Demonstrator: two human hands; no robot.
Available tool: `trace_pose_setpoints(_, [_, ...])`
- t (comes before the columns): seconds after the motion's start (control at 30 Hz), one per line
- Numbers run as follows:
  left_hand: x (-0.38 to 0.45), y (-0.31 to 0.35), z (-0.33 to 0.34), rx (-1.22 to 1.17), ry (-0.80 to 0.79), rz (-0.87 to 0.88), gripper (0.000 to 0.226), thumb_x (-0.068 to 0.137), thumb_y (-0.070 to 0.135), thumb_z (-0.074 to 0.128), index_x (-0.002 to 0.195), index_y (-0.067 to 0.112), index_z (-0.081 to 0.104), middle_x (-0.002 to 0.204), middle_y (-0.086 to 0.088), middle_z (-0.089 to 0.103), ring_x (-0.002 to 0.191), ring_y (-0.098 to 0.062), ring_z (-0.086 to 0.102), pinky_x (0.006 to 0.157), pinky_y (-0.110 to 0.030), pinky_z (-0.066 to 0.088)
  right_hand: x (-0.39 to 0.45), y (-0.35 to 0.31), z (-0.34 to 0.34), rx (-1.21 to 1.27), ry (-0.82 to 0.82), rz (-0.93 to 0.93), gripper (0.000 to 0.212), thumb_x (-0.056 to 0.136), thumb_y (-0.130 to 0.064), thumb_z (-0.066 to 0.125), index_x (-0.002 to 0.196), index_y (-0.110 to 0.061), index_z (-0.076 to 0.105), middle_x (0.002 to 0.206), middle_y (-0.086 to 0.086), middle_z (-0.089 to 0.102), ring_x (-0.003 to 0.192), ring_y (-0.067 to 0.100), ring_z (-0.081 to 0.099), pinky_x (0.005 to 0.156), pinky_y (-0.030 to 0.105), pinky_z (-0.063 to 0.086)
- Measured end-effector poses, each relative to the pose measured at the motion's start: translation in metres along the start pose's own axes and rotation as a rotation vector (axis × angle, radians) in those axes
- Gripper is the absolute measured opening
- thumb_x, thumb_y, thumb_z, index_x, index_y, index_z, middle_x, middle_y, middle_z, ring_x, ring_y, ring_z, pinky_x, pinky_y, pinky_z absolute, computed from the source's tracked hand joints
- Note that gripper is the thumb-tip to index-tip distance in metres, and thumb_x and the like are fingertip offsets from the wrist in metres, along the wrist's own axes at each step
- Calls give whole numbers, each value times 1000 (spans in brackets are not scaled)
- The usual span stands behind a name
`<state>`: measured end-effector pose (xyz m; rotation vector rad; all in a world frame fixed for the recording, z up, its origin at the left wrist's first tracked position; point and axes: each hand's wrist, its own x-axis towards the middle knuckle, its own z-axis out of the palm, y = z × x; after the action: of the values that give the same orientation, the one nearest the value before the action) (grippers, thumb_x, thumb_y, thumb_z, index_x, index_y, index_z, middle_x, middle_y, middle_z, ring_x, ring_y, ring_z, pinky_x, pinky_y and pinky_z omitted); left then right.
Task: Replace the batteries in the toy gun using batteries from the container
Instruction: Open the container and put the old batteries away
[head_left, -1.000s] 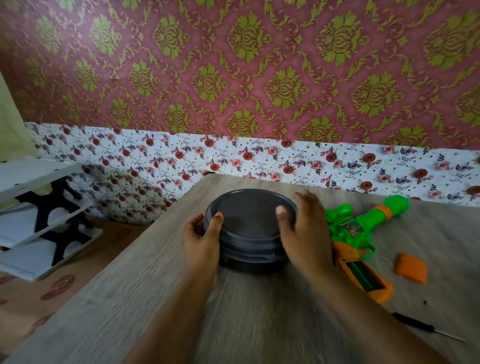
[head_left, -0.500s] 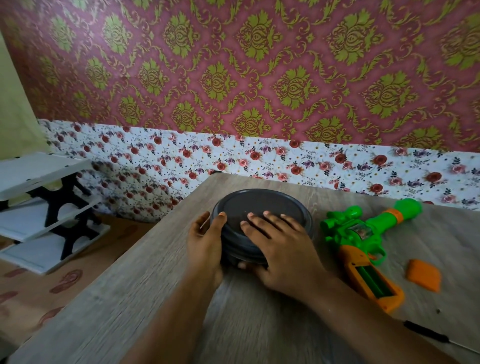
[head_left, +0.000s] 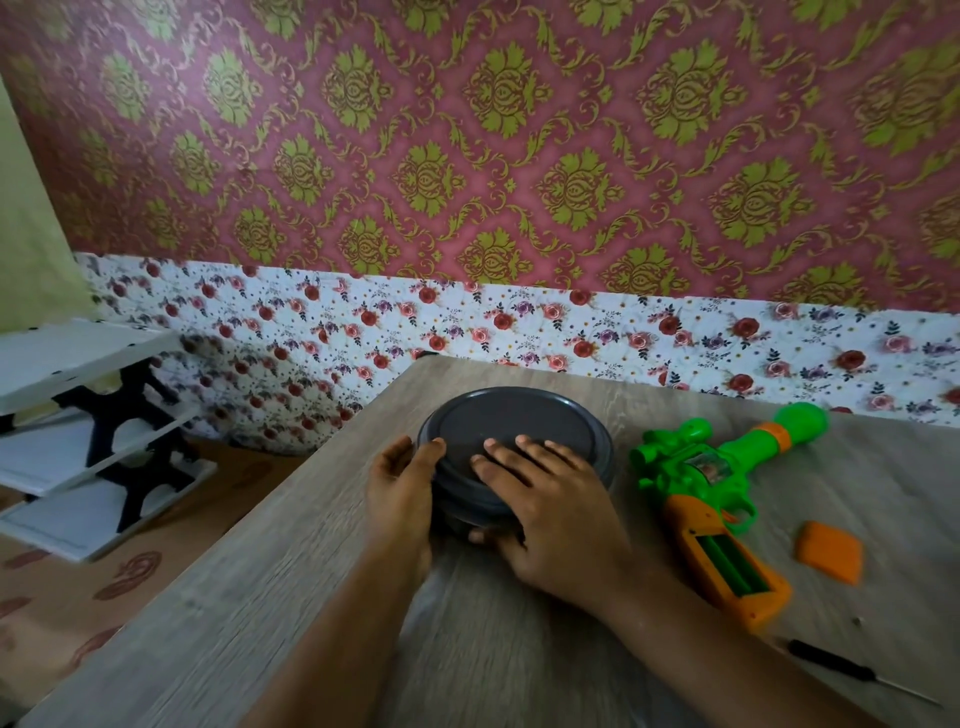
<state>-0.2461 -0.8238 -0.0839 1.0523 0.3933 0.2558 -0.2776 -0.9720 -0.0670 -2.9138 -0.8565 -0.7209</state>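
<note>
On the wooden bench (head_left: 311, 597) the round grey container (head_left: 519, 431) sits lidded, just left of the toy gun (head_left: 717, 509), whose battery bay lies open. The left hand (head_left: 402, 493) is clamped on its side wall; the right hand (head_left: 550, 509) lies spread over the lid's near edge. Best brace the base firmly and lift the rim evenly, so the batteries inside don't spill.

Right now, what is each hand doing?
Left hand: closed around the container side.
Right hand: gripping the lid rim, fingers flat on top.
</note>
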Motion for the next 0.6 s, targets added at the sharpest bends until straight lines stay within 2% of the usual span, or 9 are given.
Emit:
trace_pose_setpoints(0.1, [-3,5,0,-48,-6,-6,40,80,11,70,117,13,54,111,-10,61,93,-23,62,69,-36,55,1,4,-11,66,-89,-55,66,77,-56,51,135,-25,42,141,0,47,130,24,45,107,40,31])
trace_pose_setpoints(0.17, [-7,10,0,-79,-35,10,35,80,5,67,113,10,55,105,-11,61,85,-20,61,63,-31,53,-1,12,-21,108,-151,-116,73,81,-46,58,143,-25,27,153,0,28,140,23,25,113,36,12])
trace_pose_setpoints(0.2, [-11,13,1,-101,-57,25,33,81,2,66,111,10,54,99,-10,62,82,-18,61,62,-28,53,-4,17,-26,87,-163,-146,76,81,-43,60,145,-26,22,155,-1,21,142,22,20,113,34,7])
trace_pose_setpoints(0.23, [-16,17,2,-123,-85,42,32,81,-2,64,110,9,53,94,-7,63,80,-16,61,62,-27,53,-7,20,-31,45,-157,-171,79,80,-41,63,145,-27,20,155,-2,21,142,22,20,114,36,8])
trace_pose_setpoints(0.33, [-33,25,13,-146,-161,73,32,83,-8,58,111,8,53,88,-3,62,78,-15,61,59,-23,56,-21,30,-46,-130,-100,-203,89,64,-47,74,140,-26,32,146,0,41,132,22,41,108,43,33])
trace_pose_setpoints(0.37, [-40,26,20,-146,-187,80,33,84,-9,56,112,8,54,88,-3,62,77,-15,61,57,-21,56,-27,36,-51,-160,-66,-216,91,60,-50,76,138,-25,35,143,0,45,129,23,45,104,42,37])
trace_pose_setpoints(0.5, [-67,32,57,-147,-313,80,22,86,-12,50,99,3,59,77,-3,67,65,-12,66,56,-20,57,-48,63,-83,-245,-1,-205,93,58,-57,74,137,-23,38,142,1,47,129,23,46,104,42,37])
trace_pose_setpoints(0.6, [-86,28,101,-81,-403,78,24,86,-12,49,102,2,60,86,-7,64,75,-16,61,59,-19,55,-76,97,-108,-323,9,-121,93,60,-59,70,138,-21,36,144,4,43,131,24,43,110,40,27])
